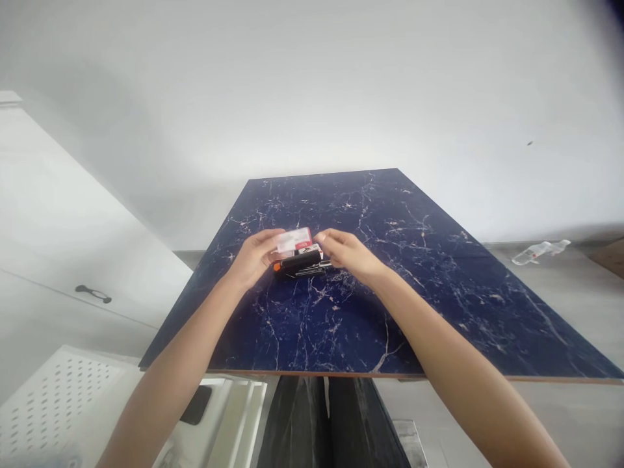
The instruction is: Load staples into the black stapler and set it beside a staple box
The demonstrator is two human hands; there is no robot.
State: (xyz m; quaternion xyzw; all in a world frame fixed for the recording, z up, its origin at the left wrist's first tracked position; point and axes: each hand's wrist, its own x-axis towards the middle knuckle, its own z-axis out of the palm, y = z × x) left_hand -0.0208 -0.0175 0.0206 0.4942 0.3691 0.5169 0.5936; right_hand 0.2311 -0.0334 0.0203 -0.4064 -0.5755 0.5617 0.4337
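Observation:
A small white and red card-like piece (294, 240), blurred, is pinched in my left hand (253, 257) above the middle of the table. Right below it lies a black item (301, 262) with an orange bit at its left end and pale markings along its side; its kind I cannot make out. Another small white and red printed piece (310, 249) shows between the two. My right hand (344, 250) is closed at the right end of these things, with thumb and forefinger bent together. Whatever its fingers hold, if anything, is hidden.
The dark blue marbled table (331, 325) reaches back to a pale wall (322, 84). On the floor at the right lies a clear plastic bottle (539, 252). A white cabinet door with a dark handle (92, 294) stands at the left. A black phone-like object (196, 404) lies below the table's front edge.

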